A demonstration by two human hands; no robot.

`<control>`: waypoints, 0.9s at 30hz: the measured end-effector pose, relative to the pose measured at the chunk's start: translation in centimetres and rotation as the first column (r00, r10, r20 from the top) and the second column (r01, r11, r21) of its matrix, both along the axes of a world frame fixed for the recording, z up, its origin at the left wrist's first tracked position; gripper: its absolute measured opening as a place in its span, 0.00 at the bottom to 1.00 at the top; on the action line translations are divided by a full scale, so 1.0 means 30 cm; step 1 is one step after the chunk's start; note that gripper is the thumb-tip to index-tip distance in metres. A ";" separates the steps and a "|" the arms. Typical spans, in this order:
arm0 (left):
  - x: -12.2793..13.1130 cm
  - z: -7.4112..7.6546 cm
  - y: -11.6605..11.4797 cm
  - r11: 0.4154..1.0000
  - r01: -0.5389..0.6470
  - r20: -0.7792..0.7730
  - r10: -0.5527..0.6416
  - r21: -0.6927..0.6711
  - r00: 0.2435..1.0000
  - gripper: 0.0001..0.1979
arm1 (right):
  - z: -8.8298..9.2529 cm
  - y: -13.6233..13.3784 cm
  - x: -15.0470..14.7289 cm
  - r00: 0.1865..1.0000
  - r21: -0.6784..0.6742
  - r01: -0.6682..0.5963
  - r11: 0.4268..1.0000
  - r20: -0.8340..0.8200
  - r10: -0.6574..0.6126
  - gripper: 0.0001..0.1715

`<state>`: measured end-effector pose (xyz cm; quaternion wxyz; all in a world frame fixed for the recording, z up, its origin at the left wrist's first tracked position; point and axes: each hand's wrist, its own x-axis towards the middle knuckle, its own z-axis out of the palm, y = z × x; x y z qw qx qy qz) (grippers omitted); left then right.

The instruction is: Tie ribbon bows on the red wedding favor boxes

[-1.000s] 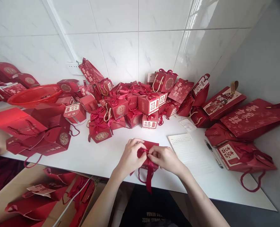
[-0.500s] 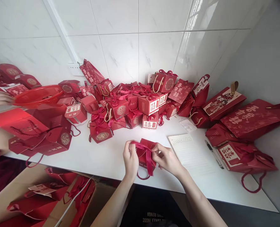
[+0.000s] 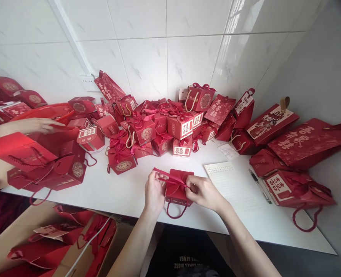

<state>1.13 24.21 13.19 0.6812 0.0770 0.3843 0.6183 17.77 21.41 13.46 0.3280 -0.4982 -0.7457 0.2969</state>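
A small red gift box (image 3: 178, 201) with a cord handle sits on the white table (image 3: 124, 194) in front of me. Across its top runs a dark red ribbon (image 3: 174, 177). My left hand (image 3: 155, 188), at the box's left side, is closed on one part of the ribbon. On the other side, my right hand (image 3: 203, 191) pinches the ribbon close to the middle of the lid. Its fingertips partly hide the crossing of the ribbon.
Many red gift boxes (image 3: 147, 132) are piled along the wall. An open notebook (image 3: 230, 181) and a pen (image 3: 259, 186) lie to the right. Another person's hand (image 3: 33, 125) reaches by a red basket (image 3: 52, 111). A cardboard box (image 3: 121, 238) of red bags stands below.
The hanging ribbon end has been drawn up and across the lid. My left hand has shifted slightly left. The other person's hand has moved right, over the basket's front edge.
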 end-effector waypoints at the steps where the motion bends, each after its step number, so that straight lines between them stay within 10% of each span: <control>1: -0.008 0.001 0.005 1.000 0.006 0.034 -0.006 -0.018 0.999 0.09 | -0.001 0.001 -0.001 1.000 0.000 0.010 1.000 -0.003 -0.010 0.07; 9: -0.104 0.062 0.027 0.997 -0.061 0.274 0.073 -0.051 0.959 0.14 | -0.046 0.006 0.001 0.986 -0.077 0.097 0.992 -0.130 -0.107 0.08; 14: -0.173 0.139 0.017 0.956 -0.099 0.321 0.005 0.277 0.947 0.07 | -0.066 -0.003 0.005 0.932 -0.221 0.166 0.961 -0.284 -0.226 0.13; 23: -0.211 0.154 0.010 0.834 0.168 -0.124 -0.121 0.525 0.985 0.12 | -0.020 0.028 -0.007 0.960 -0.026 0.254 0.967 -0.118 -0.255 0.12; 27: -0.231 0.109 0.030 0.866 0.339 -0.551 -0.091 0.368 0.830 0.06 | 0.006 0.043 -0.020 0.871 -0.154 0.291 0.944 -0.365 -0.328 0.07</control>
